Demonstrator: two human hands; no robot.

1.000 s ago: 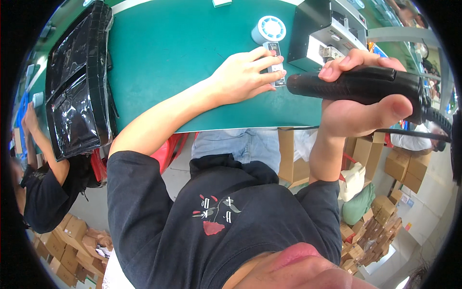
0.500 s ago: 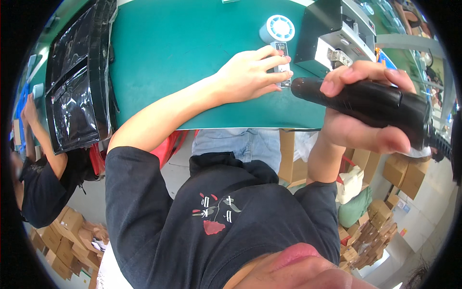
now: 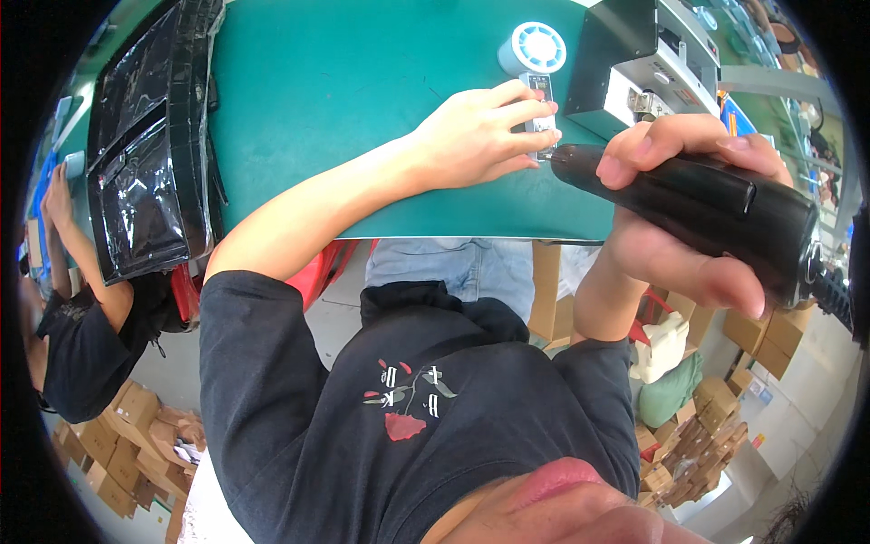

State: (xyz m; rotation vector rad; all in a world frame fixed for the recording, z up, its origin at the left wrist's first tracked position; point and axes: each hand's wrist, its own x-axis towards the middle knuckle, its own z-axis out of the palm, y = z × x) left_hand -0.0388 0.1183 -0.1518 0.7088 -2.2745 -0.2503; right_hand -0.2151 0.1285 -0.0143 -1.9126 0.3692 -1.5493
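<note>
My left hand (image 3: 480, 136) rests on the green table mat (image 3: 326, 109), fingers closed over a small grey rectangular part (image 3: 541, 83) and keeping it against the mat. Fingers cover much of that part. In my right hand (image 3: 648, 249) is a black electric screwdriver (image 3: 698, 190), lying nearly level with its narrow end pointing left. Its thin bit meets or nearly meets the near end of the part; I cannot tell whether they touch. Just beyond the part stands a pale blue and white round piece with a spoked top (image 3: 539, 47).
A black and silver boxy machine (image 3: 625, 63) stands at the table's far right. Along the left lies a shiny black plastic-covered case (image 3: 149, 190). Another person (image 3: 86, 335) works at far left. Cardboard boxes (image 3: 716, 403) are stacked on the floor behind me. The screwdriver's coiled cord (image 3: 832, 295) trails right.
The screwdriver has tilted slightly, its cord end lower, and a thin bit now shows at its tip. The left hand stays on the part. The whole view has shifted slightly.
</note>
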